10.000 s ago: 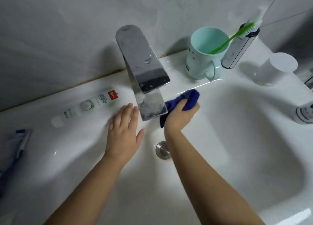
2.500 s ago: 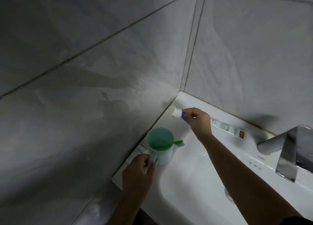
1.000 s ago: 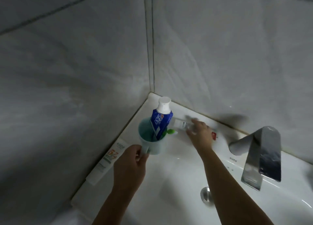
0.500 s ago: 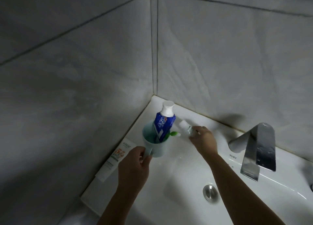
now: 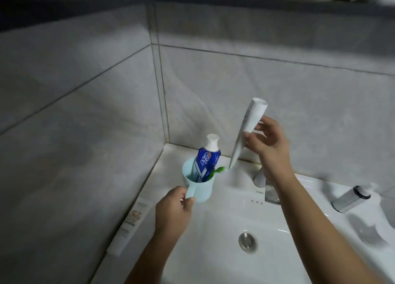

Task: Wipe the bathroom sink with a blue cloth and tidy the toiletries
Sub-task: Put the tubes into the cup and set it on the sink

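Glossy white sink [image 5: 215, 224]; cylindrical cup [image 5: 203, 189], tapered tube [image 5: 250, 121]

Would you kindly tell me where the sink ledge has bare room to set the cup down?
The sink ledge's back-left part, between the wall corner and the faucet, is bare; so is the basin around the drain. A white tube lies along the left rim, and a bottle occupies the right ledge.

Left hand [image 5: 173, 211], right hand [image 5: 268, 143] and forearms [image 5: 320, 232] are bare.
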The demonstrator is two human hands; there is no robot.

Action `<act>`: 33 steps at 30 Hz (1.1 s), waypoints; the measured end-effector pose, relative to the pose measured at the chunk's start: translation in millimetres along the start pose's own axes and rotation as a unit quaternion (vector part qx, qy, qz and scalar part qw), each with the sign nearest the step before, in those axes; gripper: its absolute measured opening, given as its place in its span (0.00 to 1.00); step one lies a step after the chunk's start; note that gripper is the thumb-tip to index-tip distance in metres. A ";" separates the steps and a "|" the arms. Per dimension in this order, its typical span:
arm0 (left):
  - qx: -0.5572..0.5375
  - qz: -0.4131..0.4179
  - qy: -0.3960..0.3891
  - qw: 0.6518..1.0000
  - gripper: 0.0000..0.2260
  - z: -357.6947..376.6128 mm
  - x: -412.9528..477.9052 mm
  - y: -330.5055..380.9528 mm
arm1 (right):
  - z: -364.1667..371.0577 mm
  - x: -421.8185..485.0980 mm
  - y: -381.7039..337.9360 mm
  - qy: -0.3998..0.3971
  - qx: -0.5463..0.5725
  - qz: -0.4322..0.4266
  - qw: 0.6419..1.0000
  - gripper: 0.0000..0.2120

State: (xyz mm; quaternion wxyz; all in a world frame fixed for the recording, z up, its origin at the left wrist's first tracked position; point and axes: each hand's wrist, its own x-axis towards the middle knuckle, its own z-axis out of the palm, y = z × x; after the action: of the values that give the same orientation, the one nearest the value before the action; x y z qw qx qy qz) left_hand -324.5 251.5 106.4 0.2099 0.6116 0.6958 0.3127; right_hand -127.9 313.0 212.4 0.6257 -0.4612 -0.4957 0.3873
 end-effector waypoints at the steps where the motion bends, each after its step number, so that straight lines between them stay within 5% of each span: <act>1: 0.002 -0.001 -0.011 1.000 0.06 -0.4 2.2 3.8 | -0.4 -2.4 -7.7 -0.003 0.023 -0.006 1.000 0.18; 6: -0.006 0.005 -0.035 0.999 0.04 0.8 9.8 18.5 | 5.3 -12.1 -29.1 -0.044 0.061 -0.030 0.997 0.19; 12: 0.002 0.046 -0.065 0.997 0.05 -1.1 12.6 30.6 | 11.4 -18.3 -24.2 -0.121 -0.082 -0.018 0.989 0.23; 18: 0.003 0.072 -0.084 0.994 0.06 -4.3 14.5 33.4 | 11.4 -24.0 -24.0 -0.102 -0.276 -0.018 0.955 0.21; 29: -0.016 0.074 -0.111 0.991 0.05 14.6 9.9 11.2 | -1.3 -33.0 -8.8 -0.097 -0.217 -0.006 0.971 0.16; 33: -0.020 0.036 -0.099 0.994 0.04 22.0 16.8 -8.1 | -1.2 -46.0 7.7 -0.023 -0.202 -0.015 0.979 0.14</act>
State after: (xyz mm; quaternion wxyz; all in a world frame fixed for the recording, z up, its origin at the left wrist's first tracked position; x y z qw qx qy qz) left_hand -318.2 271.5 86.5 0.2783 0.6600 0.6425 0.2723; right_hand -136.6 271.6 192.9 0.5134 -0.5618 -0.5850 0.2804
